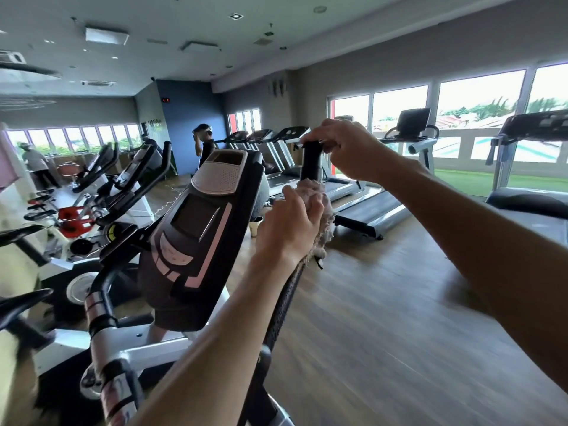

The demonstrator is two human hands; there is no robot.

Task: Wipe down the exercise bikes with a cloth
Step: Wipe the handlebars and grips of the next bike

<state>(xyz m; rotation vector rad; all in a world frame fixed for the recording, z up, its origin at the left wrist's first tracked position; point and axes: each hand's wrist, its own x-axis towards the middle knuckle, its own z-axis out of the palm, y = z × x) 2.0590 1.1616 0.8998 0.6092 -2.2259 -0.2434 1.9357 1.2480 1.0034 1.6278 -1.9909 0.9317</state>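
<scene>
Gripping cloth (319, 204) around handlebar (311, 161)

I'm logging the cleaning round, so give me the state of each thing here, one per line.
cloth: bunched, wrapped round the handlebar.
left hand: grips the cloth.
right hand: holds the handlebar's top end.
handlebar: upright, being wiped.
console: screen dark.
treadmills: unoccupied.

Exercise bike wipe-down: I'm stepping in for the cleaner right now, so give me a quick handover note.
Left hand grips the pink cloth wrapped on the bike's right handlebar, mid-shaft.
Right hand grips the top end of that handlebar, steadying it.
Done: cannot tell which parts are already wiped.
Left: finish this bar, then the console, and the other bikes in the row on the left.
</scene>
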